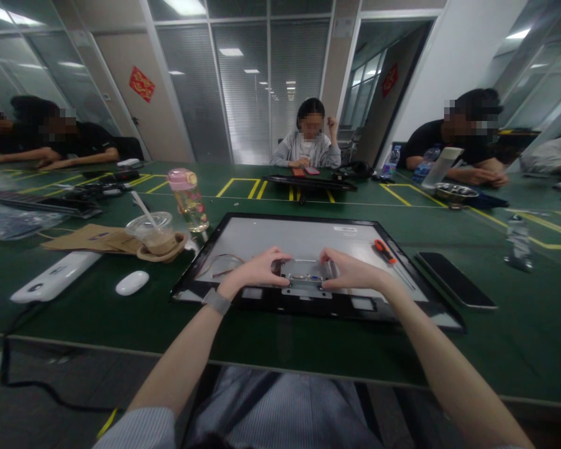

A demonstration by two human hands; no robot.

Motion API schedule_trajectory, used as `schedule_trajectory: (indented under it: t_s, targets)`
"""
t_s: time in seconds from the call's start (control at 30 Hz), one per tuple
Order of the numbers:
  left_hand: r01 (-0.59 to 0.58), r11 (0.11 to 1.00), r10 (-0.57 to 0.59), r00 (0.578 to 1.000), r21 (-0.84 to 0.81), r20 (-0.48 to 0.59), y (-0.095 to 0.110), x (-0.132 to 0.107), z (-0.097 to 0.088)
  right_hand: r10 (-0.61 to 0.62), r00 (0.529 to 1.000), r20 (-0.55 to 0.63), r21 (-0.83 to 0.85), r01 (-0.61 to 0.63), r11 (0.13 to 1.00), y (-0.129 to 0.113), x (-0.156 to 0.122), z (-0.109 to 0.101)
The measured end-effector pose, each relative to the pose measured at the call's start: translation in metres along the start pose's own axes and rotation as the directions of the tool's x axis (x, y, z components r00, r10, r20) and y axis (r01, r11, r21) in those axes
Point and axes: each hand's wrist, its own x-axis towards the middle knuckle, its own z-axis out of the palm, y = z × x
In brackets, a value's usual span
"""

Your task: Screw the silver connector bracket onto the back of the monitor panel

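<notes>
A flat display panel (303,240) with a black frame lies back side up in front of me. Over its near half, my left hand (260,268) and my right hand (352,272) grip the two sides of a metal bracket with video ports (303,268). Thumbs are on the near corners and fingers curl round the far side. Whether the bracket touches the panel, I cannot tell. Thin wires (222,262) run over the panel left of my left hand. An orange-and-black screwdriver (384,251) rests on the panel, right of my right hand.
Right of the panel lies a black phone (455,279). On the left are a white mouse (132,283), a white power strip (56,277), a plastic cup with straw (152,231) and a pink-lidded bottle (189,199). A person (308,140) sits opposite; other people sit at both sides.
</notes>
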Motion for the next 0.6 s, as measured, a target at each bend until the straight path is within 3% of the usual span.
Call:
schedule_trajectory:
  t_s: [0.37,0.6]
  targets:
    - [-0.046,0.999,0.047,0.998,0.021,-0.031,0.002,0.001,0.009,-0.022,0.999,-0.031,-0.124,0.018,0.992,-0.015,-0.003,0.004]
    - [-0.076,0.997,0.075,0.996,-0.021,-0.04,0.003,0.001,0.011,-0.129,0.987,-0.095,-0.377,0.084,0.922,-0.032,-0.007,0.003]
